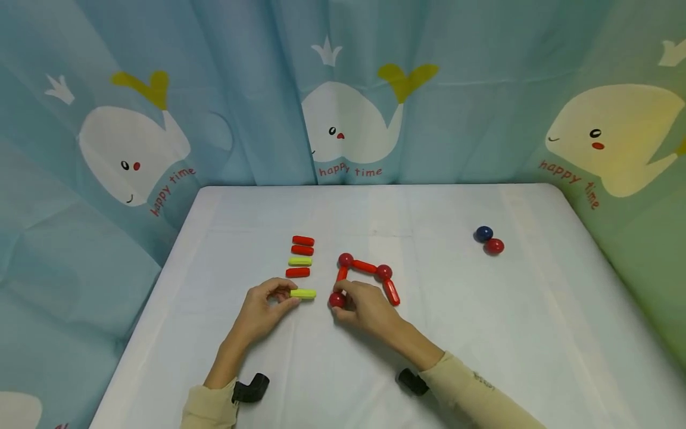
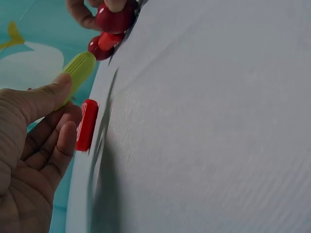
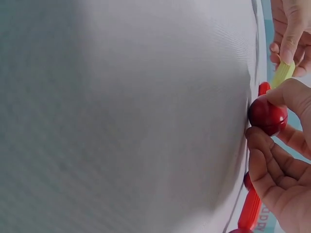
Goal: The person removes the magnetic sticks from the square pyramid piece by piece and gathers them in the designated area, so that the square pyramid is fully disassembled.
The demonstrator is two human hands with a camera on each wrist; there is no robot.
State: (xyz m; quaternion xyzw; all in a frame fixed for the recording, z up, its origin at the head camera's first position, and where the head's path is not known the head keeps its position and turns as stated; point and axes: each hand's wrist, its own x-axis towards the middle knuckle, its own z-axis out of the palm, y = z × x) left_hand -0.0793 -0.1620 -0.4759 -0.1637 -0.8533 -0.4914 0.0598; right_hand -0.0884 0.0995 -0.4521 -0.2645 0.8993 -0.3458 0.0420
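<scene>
My left hand (image 1: 259, 311) pinches one end of a yellow-green rod (image 1: 305, 294) between thumb and fingers, its free end pointing right. The rod's ridged side shows in the left wrist view. At the near left end of a chain of red rods and balls, my right hand (image 1: 372, 307) holds a glossy red ball (image 3: 267, 115) between thumb and fingers. From that ball a red rod (image 1: 342, 273) runs to a second red ball (image 1: 345, 260). Another red rod (image 1: 365, 267) leads to a third ball (image 1: 383, 272), where a last rod (image 1: 392, 292) angles toward me.
Left of the chain lies a column of loose rods, several red (image 1: 302, 250) and one yellow-green (image 1: 300, 261). A dark blue ball (image 1: 485, 233) and a red ball (image 1: 494, 246) sit together at the right on the white table (image 1: 536, 333). Behind hangs a whale-print curtain (image 1: 257, 119).
</scene>
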